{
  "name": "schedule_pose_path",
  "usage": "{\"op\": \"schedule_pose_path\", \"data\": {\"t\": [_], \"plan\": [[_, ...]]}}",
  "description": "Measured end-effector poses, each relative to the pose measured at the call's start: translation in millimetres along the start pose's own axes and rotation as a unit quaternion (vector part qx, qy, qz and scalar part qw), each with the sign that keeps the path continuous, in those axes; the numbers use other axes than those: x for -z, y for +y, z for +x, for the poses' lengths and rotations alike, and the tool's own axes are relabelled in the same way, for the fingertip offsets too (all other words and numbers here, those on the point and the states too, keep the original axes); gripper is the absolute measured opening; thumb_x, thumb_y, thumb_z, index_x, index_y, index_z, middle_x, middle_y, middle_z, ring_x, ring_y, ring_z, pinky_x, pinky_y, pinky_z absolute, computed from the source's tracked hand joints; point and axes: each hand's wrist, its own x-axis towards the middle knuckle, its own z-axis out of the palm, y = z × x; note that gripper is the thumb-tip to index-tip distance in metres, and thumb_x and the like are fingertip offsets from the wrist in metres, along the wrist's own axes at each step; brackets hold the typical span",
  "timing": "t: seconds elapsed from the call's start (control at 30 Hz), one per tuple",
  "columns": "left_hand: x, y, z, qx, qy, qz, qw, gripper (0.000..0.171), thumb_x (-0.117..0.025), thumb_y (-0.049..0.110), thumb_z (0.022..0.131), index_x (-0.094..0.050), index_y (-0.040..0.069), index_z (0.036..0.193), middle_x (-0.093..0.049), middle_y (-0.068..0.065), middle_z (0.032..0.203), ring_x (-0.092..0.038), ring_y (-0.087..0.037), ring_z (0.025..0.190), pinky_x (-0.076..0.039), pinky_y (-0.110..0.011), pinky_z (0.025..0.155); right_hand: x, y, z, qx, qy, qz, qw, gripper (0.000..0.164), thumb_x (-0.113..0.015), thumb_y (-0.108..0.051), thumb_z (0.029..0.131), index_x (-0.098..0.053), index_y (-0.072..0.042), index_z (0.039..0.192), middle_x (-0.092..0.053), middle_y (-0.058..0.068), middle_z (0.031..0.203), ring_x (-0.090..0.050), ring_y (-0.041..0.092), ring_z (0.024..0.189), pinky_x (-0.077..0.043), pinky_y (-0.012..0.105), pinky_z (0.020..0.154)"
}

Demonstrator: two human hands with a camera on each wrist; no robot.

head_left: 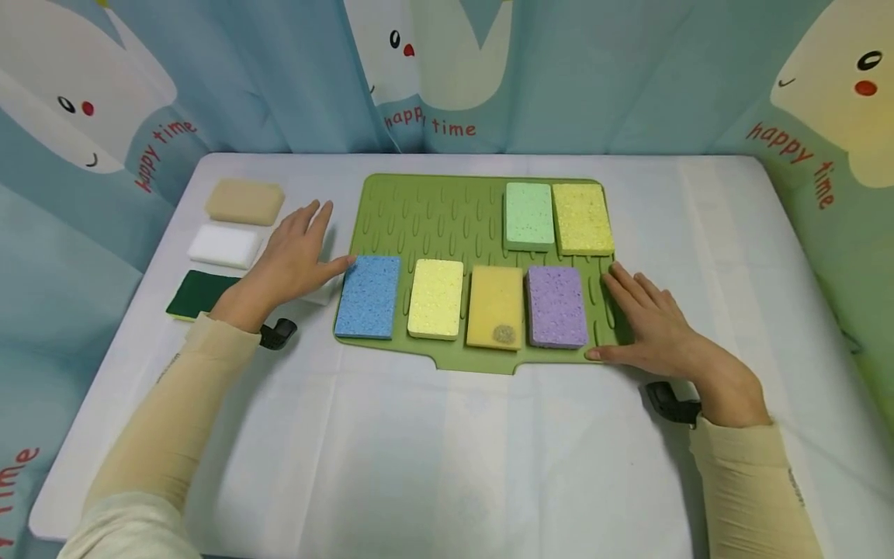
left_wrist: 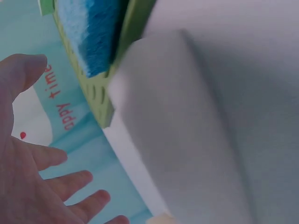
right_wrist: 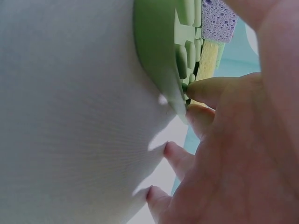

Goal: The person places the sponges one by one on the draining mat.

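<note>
A green ridged mat lies on the table with several sponges on it. Its front row runs from a blue sponge through a pale yellow one and a tan-yellow one with a grey spot to a purple sponge. My left hand, fingers spread, is raised beside the blue sponge, its thumb near that sponge's corner. Partly hidden beneath it is a white block. At the mat's right edge, my right hand rests with spread fingers, fingertips touching the rim and the table.
Behind the purple sponge, a mint green sponge and a speckled yellow sponge sit at the mat's back right. Left of my left hand lie a beige sponge, a white sponge and a dark green scouring pad. A printed curtain hangs behind.
</note>
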Motion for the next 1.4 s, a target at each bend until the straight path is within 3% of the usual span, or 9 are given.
{"op": "schedule_pose_path", "data": {"t": [0.33, 0.53, 0.77, 0.93, 1.13, 1.4], "plan": [[-13.2, -8.7, -22.2, 0.018, 0.006, -0.010, 0.9998, 0.091, -0.060, 0.040, 0.097, -0.009, -0.002, 0.158, -0.010, -0.028, 0.163, -0.012, -0.050, 0.148, -0.014, -0.062, 0.120, 2.6, -3.0, 1.0, 0.004, 0.006, -0.020, 1.000, 0.117, -0.079, -0.048, 0.078, -0.008, -0.001, 0.159, -0.002, 0.021, 0.166, -0.008, 0.056, 0.146, -0.010, 0.078, 0.109], [-19.3, -8.4, -29.0, 0.029, 0.008, -0.006, 0.9995, 0.090, -0.061, 0.040, 0.096, -0.013, -0.006, 0.156, -0.014, -0.032, 0.160, -0.015, -0.052, 0.146, -0.017, -0.062, 0.119, 3.0, -3.7, 0.1, 0.006, 0.016, -0.008, 1.000, 0.108, -0.074, -0.045, 0.085, -0.008, -0.002, 0.159, -0.004, 0.023, 0.165, -0.010, 0.057, 0.145, -0.011, 0.078, 0.108], [-24.6, -8.6, -34.0, 0.054, -0.008, -0.007, 0.9985, 0.087, -0.057, 0.042, 0.098, -0.014, -0.007, 0.155, -0.012, -0.034, 0.160, -0.014, -0.054, 0.146, -0.017, -0.063, 0.118, 0.0, -4.6, 1.4, 0.008, 0.026, -0.004, 1.000, 0.086, -0.058, -0.039, 0.099, -0.010, 0.001, 0.158, -0.006, 0.024, 0.165, -0.011, 0.057, 0.145, -0.011, 0.079, 0.107], [-26.5, -11.8, -37.1, 0.067, -0.003, -0.012, 0.9977, 0.085, -0.058, 0.039, 0.098, -0.016, -0.009, 0.154, -0.012, -0.035, 0.159, -0.014, -0.055, 0.145, -0.019, -0.064, 0.117, -1.1, -6.2, 3.0, 0.001, 0.019, -0.011, 1.000, 0.080, -0.049, -0.041, 0.103, -0.010, 0.003, 0.158, -0.002, 0.024, 0.165, -0.008, 0.056, 0.146, -0.009, 0.078, 0.108], [-29.2, -9.8, -38.8, 0.095, 0.010, -0.011, 0.9954, 0.090, -0.060, 0.045, 0.095, -0.019, -0.011, 0.152, -0.012, -0.038, 0.157, -0.017, -0.058, 0.142, -0.024, -0.066, 0.114, 0.0, -5.6, 2.1, -0.008, 0.021, -0.009, 1.000, 0.080, -0.048, -0.041, 0.103, -0.008, 0.002, 0.158, 0.000, 0.023, 0.165, -0.006, 0.055, 0.146, -0.008, 0.078, 0.108], [-31.3, -5.8, -38.1, 0.120, 0.010, 0.024, 0.9924, 0.091, -0.059, 0.050, 0.094, -0.023, -0.013, 0.150, -0.017, -0.040, 0.155, -0.028, -0.061, 0.135, -0.033, -0.067, 0.107, -2.0, -6.0, 3.6, -0.007, 0.024, -0.009, 1.000, 0.080, -0.049, -0.042, 0.103, -0.009, 0.001, 0.158, -0.001, 0.022, 0.166, -0.007, 0.055, 0.147, -0.008, 0.079, 0.108]]}}
